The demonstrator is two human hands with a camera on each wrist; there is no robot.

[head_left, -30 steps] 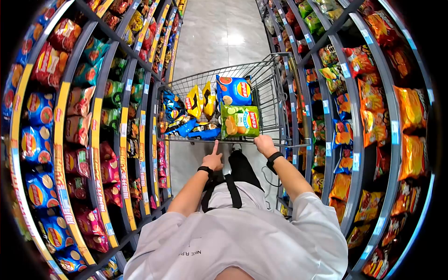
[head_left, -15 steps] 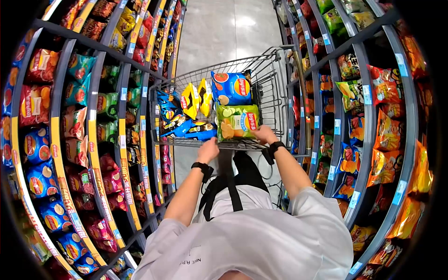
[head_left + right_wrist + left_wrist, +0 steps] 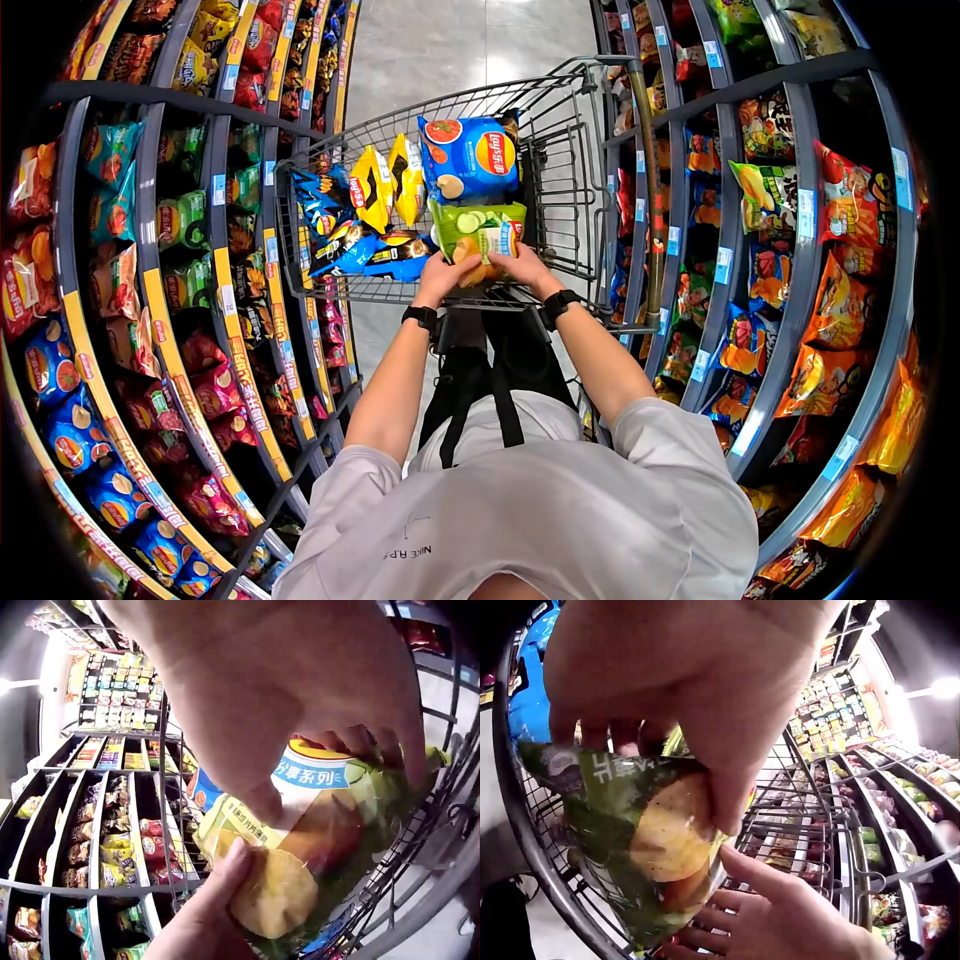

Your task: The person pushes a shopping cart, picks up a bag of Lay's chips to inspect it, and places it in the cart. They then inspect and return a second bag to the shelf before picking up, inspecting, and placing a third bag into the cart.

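Both hands grip a green bag of potato chips (image 3: 475, 222) at the cart's near side, one at each end. My left hand (image 3: 436, 280) has its thumb on the bag's front and its fingers around the edge. On the other end, my right hand (image 3: 530, 272) pinches the bag with its thumb in front, as the right wrist view shows; most of its fingers are behind the bag. Printed chips show on the crinkled wrapper (image 3: 281, 889). Just beyond lies a large blue chip bag (image 3: 460, 165) in the shopping cart (image 3: 565, 190).
Two yellow bags (image 3: 372, 190) stand in the cart, with several blue and black packets (image 3: 350, 250) to their left. Shelves of snack bags (image 3: 190, 290) line the left of the aisle, more shelves (image 3: 800, 260) the right. Grey tiled floor (image 3: 430, 45) stretches ahead.
The left hand, earlier pointing near the cart's rim, has come up onto the green bag. The right hand has moved from the rim to the bag's right end, and the bag is now tilted.
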